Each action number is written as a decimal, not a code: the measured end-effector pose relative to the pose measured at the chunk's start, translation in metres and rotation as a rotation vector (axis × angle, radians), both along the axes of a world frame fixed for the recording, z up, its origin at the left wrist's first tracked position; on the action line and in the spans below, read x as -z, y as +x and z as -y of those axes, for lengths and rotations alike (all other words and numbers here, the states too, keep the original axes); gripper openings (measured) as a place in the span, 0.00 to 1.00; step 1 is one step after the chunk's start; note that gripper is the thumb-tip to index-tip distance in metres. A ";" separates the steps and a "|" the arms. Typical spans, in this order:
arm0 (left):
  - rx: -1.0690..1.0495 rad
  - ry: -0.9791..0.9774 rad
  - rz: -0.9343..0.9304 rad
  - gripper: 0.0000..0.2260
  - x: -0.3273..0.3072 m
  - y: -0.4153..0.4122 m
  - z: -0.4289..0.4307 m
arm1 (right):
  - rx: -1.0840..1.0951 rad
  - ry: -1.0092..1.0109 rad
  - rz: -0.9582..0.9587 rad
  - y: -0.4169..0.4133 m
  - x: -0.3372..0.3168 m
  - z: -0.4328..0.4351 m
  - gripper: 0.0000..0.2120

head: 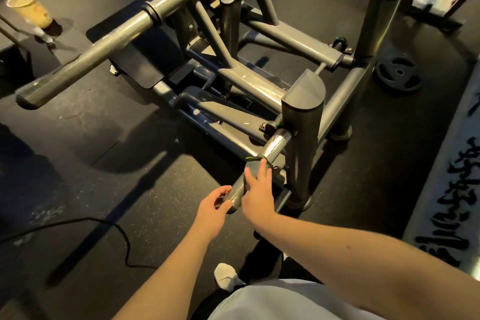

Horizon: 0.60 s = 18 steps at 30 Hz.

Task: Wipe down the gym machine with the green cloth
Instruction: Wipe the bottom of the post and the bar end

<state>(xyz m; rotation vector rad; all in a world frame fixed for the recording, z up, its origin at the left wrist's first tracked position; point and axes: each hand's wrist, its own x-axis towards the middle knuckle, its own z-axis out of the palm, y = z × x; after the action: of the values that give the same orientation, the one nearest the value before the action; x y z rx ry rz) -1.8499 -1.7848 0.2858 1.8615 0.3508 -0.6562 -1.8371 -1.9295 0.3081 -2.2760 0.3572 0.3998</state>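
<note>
From my head camera I look down on the gym machine (302, 112), a grey tube frame standing on the dark rubber floor (145, 189). A chrome bar (276, 144) sticks out of its nearest upright post towards me.

My right hand (258, 195) lies on top of that bar with its fingers stretched out, pressing the green cloth (253, 161) against the metal. The cloth is wrapped over the bar just beyond my fingertips. Only its bright green edge and a dull strip of fabric show, and the rest is hidden under my palm.

My left hand (214, 205) is at the near end of the same bar, thumb above and fingers curled below, cupping the tip. The two hands sit just beside each other.

Far left, a paper cup (28, 9) with a pale drink in it stands in a holder. A black weight plate (398, 74) lies flat on the floor behind the machine on the right. A black cable (104, 223) snakes across the floor at lower left. Below my arms I see my white shoe (226, 277) and light clothing. A pale strip with black lettering (446, 189) runs along the right edge.
</note>
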 end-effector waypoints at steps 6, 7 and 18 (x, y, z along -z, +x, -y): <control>0.078 0.001 0.032 0.20 0.005 -0.001 0.001 | 0.032 0.115 -0.033 -0.020 0.013 -0.015 0.36; 0.076 -0.006 0.027 0.20 0.006 -0.001 0.000 | 0.059 0.104 -0.026 -0.012 0.012 -0.012 0.35; 0.069 0.002 -0.003 0.21 0.002 -0.004 0.000 | 0.165 -0.037 0.065 0.078 0.026 0.072 0.32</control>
<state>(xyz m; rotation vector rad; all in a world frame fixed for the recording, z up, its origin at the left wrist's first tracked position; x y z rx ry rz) -1.8538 -1.7849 0.2841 1.8814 0.2899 -0.7061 -1.7593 -2.0014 0.2823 -2.2699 0.5181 0.2356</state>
